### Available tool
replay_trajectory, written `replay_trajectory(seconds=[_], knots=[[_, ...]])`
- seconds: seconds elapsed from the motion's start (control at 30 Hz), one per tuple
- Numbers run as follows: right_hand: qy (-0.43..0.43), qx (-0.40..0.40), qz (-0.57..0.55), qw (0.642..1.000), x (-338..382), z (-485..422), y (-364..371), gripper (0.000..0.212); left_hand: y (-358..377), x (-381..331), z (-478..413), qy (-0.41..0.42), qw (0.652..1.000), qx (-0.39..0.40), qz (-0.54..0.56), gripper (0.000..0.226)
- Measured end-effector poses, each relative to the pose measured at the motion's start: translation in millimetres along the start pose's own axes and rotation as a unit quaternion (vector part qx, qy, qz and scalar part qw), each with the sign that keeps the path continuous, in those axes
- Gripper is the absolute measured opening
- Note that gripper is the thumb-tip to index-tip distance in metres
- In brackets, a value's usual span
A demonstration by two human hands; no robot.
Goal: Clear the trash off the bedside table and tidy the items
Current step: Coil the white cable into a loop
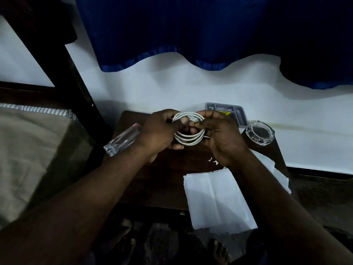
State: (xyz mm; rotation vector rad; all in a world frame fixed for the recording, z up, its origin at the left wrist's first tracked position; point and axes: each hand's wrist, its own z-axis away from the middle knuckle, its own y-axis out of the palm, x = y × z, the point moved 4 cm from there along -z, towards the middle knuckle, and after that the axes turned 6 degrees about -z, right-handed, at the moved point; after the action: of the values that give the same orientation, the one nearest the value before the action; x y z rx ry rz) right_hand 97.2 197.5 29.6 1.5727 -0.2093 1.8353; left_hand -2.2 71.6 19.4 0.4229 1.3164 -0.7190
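Head view | left hand [158, 131] and right hand [222, 135] are pinching the coiled white cable [189, 140], 1 on each side | coil is hanging just before the grey tray [239, 114], over the worktop [168, 169] | right hand is sitting nearer the tray

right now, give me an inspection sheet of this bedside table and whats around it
surface: dark wooden table, with small white scraps near its middle
job's things: coiled white cable held above the table; grey divided tray at the back with something yellow in it
clutter: clear container on its side at the left edge; faceted glass jar at the right corner; white paper overhanging the near edge
grippers: left hand and right hand both grip the coil
cables: only the white cable, looped in several turns
surroundings: bed at left, blue curtain over a white wall
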Motion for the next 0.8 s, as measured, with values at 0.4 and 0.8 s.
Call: replay_trajectory(seconds=[0.4, 0.8], knots=[[-0.037, -0.020, -0.030, 0.999, 3, -5, -3, 0.017, -13, -9, -1, 0.020, 0.984, 0.021, 0.174, 0.037], [-0.244, -0.067, 0.375, 0.892, 0, -7, 3, 0.043, -23, 4, -9, -0.003, 0.992, -0.082, 0.094, 0.009]])
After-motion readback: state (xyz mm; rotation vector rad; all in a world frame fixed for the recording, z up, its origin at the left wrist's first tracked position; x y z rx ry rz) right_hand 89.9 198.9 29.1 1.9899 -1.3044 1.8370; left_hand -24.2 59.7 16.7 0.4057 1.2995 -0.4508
